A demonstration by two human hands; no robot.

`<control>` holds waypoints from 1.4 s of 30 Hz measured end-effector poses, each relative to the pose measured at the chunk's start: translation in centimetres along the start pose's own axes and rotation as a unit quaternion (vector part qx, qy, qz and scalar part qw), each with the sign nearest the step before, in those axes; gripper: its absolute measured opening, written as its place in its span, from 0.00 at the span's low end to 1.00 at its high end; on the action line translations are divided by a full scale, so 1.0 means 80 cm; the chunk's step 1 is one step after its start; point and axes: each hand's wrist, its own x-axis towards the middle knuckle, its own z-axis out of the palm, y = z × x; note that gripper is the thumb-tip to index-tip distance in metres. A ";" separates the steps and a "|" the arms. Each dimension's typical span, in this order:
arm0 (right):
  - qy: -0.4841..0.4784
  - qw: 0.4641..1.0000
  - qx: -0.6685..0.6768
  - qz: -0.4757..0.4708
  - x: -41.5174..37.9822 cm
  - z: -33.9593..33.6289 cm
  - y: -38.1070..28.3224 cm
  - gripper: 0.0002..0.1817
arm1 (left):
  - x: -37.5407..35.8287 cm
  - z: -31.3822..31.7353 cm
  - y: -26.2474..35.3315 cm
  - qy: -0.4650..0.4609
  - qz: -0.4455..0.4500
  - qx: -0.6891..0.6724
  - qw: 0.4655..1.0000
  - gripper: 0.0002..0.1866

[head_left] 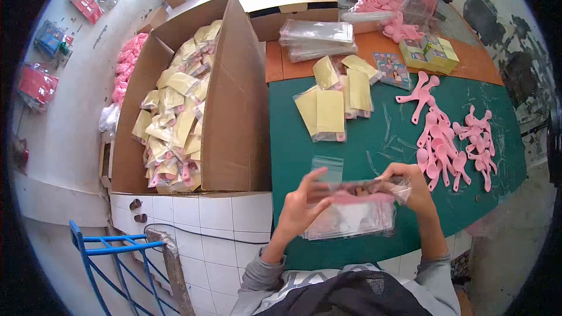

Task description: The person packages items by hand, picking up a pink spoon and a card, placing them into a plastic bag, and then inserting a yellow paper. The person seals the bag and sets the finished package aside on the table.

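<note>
Above the front of the green work surface, a clear plastic bag with something pink in it (369, 195) is held up, smeared by motion. My right hand (413, 184) pinches its right end, with crinkled film showing at the fingers. At the left end is my left hand (297, 206), its thumb and forefinger spread apart beside the bag; whether they touch it is hard to see. Under the hands lies a stack of flat clear bags (351, 222). Just beyond them, a single clear bag (328, 167) lies flat.
Pink plastic spoons (442, 146) lie in piles on the right. Finished packets with yellow cards (331, 111) sit further back, near stacked clear bags (319, 38) and yellow card stacks (433, 55). A tall cardboard box (240, 105) full of packets stands left; a blue metal frame (111, 251) is nearer.
</note>
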 end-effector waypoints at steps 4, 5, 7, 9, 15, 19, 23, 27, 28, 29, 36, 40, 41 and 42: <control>0.020 0.958 -0.219 -0.181 -0.015 0.041 -0.050 0.12 | -0.019 0.025 -0.011 -0.045 -0.099 -0.276 0.955 0.34; -0.029 0.942 -0.262 -0.209 -0.020 0.049 -0.053 0.13 | -0.024 0.029 -0.009 -0.046 -0.119 -0.322 0.938 0.34; -0.091 0.918 -0.308 -0.233 -0.027 0.062 -0.049 0.18 | -0.029 0.027 -0.012 -0.072 -0.154 -0.402 0.900 0.36; -0.119 0.911 -0.320 -0.231 -0.029 0.073 -0.037 0.23 | -0.032 0.022 -0.023 -0.053 -0.056 -0.197 0.977 0.35; -0.113 0.911 -0.324 -0.229 -0.023 0.099 -0.008 0.17 | -0.064 0.011 -0.013 -0.087 -0.147 -0.246 0.954 0.35; -0.084 0.914 -0.305 -0.254 -0.013 0.115 0.004 0.15 | -0.073 0.008 -0.006 -0.105 -0.177 -0.223 0.953 0.38; -0.032 0.880 -0.393 -0.264 -0.004 0.117 0.011 0.16 | -0.073 0.009 -0.005 -0.093 -0.184 -0.210 0.956 0.41; 0.036 0.839 -0.470 -0.272 -0.002 0.114 0.012 0.14 | -0.072 0.005 -0.001 -0.106 -0.196 -0.227 0.948 0.39; 0.040 0.842 -0.468 -0.265 -0.002 0.114 0.012 0.14 | -0.072 0.004 0.000 -0.109 -0.201 -0.220 0.948 0.39; 0.044 0.846 -0.465 -0.258 -0.003 0.113 0.013 0.15 | -0.073 0.004 -0.002 -0.108 -0.199 -0.217 0.949 0.39; -0.075 0.931 -0.293 -0.203 -0.020 0.111 -0.002 0.14 | -0.074 0.007 0.000 -0.059 -0.150 -0.089 0.983 0.35; -0.107 0.932 -0.277 -0.208 -0.020 0.116 0.002 0.12 | -0.079 0.005 -0.005 -0.054 -0.136 -0.111 0.983 0.32; -0.107 0.931 -0.281 -0.207 -0.020 0.118 0.002 0.12 | -0.080 0.005 -0.006 -0.050 -0.138 -0.122 0.982 0.31; -0.108 0.930 -0.286 -0.206 -0.020 0.119 0.003 0.12 | -0.081 0.005 -0.007 -0.047 -0.140 -0.134 0.980 0.30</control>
